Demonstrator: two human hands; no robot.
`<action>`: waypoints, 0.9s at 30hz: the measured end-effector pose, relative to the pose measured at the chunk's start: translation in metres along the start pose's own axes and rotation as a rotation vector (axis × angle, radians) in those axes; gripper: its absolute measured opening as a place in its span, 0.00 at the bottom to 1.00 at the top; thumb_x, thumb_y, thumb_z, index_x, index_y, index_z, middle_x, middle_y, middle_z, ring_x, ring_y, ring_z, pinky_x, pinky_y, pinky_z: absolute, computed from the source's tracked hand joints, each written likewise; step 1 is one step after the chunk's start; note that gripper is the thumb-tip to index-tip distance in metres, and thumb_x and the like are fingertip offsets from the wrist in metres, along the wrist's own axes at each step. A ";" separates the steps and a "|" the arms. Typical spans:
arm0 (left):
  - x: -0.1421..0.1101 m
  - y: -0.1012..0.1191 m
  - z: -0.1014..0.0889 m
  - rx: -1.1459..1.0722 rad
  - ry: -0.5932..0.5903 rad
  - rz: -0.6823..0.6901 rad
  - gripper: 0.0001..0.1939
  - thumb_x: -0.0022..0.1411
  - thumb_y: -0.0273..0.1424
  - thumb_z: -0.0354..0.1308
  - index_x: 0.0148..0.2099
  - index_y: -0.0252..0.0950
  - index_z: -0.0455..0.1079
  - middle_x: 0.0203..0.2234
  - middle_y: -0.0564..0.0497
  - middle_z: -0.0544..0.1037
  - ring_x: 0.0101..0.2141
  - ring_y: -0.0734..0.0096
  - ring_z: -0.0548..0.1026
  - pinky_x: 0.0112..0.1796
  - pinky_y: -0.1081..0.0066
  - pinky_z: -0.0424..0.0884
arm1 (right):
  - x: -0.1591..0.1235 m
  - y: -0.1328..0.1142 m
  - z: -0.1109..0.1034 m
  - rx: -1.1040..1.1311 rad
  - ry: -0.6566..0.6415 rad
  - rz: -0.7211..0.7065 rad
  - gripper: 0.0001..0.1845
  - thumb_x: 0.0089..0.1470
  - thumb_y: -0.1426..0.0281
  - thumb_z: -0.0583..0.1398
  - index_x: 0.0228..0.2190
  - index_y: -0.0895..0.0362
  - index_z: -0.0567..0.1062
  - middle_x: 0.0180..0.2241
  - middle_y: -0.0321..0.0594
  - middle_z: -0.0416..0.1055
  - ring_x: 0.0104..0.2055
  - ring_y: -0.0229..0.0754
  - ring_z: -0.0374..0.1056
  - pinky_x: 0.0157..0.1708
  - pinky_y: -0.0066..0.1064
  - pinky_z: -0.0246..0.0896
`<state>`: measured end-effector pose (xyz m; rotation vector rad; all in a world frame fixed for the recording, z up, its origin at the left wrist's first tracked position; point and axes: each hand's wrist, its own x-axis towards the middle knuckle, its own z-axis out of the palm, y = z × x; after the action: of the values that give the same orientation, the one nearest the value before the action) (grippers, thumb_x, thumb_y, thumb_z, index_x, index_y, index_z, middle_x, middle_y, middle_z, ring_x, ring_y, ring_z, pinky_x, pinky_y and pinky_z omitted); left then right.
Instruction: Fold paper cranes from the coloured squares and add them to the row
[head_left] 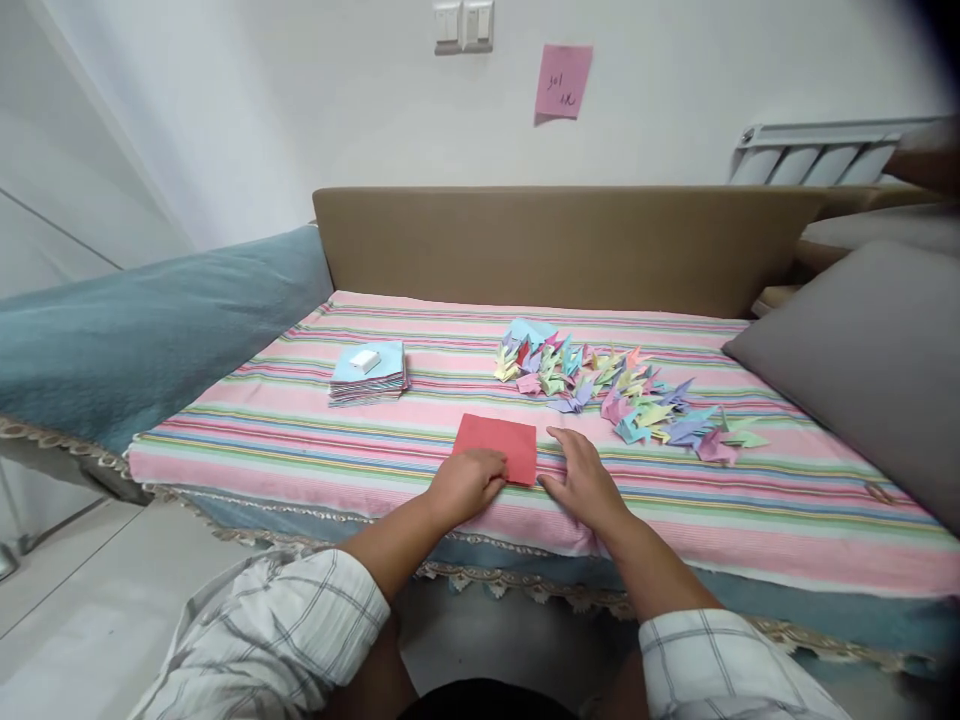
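Observation:
A square sheet of red paper [499,438] lies near the front edge of the striped cloth. My left hand [465,488] rests over its lower left part, fingers together and bent, with the thumb close to them at the lower edge. Just off the paper's right side is my right hand [585,480], thumb and fingers apart, holding nothing. Beyond it spreads a heap of folded paper cranes [581,385] in many pastel colours. To the left stands a stack of square papers [369,385], light blue on top, with a small white block [365,361] on it.
Pink striped cloth [285,470] covers the sofa seat. A brown backrest [555,245] runs along the rear, a blue-covered armrest [187,330] is at the left, and a grey cushion [870,350] leans at the right. A pink note [564,80] hangs on the wall.

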<state>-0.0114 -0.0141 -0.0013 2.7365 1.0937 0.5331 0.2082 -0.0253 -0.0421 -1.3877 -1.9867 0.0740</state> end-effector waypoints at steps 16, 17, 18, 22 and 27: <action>-0.023 -0.021 0.010 -0.057 0.160 0.232 0.09 0.62 0.31 0.50 0.37 0.40 0.72 0.42 0.48 0.77 0.44 0.67 0.73 0.52 0.58 0.62 | -0.005 0.001 -0.005 -0.145 -0.050 -0.189 0.15 0.52 0.74 0.55 0.38 0.51 0.78 0.52 0.46 0.64 0.54 0.49 0.57 0.51 0.46 0.58; -0.022 -0.022 0.009 -0.045 0.187 0.225 0.09 0.62 0.31 0.50 0.37 0.40 0.72 0.42 0.48 0.77 0.43 0.68 0.74 0.52 0.58 0.62 | -0.005 0.001 -0.006 -0.166 -0.033 -0.182 0.15 0.52 0.74 0.55 0.38 0.52 0.78 0.52 0.46 0.64 0.53 0.49 0.57 0.51 0.45 0.58; -0.020 -0.021 0.008 -0.033 0.201 0.219 0.10 0.62 0.30 0.50 0.37 0.40 0.72 0.42 0.48 0.77 0.43 0.68 0.74 0.52 0.58 0.62 | -0.005 0.002 -0.007 -0.185 -0.024 -0.179 0.15 0.52 0.74 0.55 0.38 0.52 0.78 0.52 0.46 0.64 0.53 0.50 0.57 0.50 0.45 0.59; -0.018 -0.022 0.006 0.039 0.175 0.129 0.12 0.58 0.30 0.53 0.44 0.39 0.71 0.45 0.45 0.75 0.45 0.63 0.72 0.49 0.59 0.65 | -0.006 0.003 -0.008 -0.204 -0.040 -0.196 0.14 0.50 0.75 0.56 0.37 0.53 0.78 0.52 0.45 0.65 0.52 0.49 0.58 0.51 0.43 0.59; -0.018 -0.031 0.003 0.164 0.134 -0.059 0.26 0.50 0.38 0.58 0.52 0.36 0.68 0.55 0.37 0.64 0.54 0.50 0.63 0.52 0.54 0.60 | -0.007 0.009 -0.006 -0.163 -0.078 -0.176 0.15 0.50 0.76 0.56 0.38 0.52 0.78 0.51 0.45 0.65 0.51 0.48 0.59 0.49 0.43 0.61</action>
<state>-0.0422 -0.0044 -0.0168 2.8313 1.3005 0.6545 0.2200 -0.0292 -0.0444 -1.3204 -2.2131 -0.1184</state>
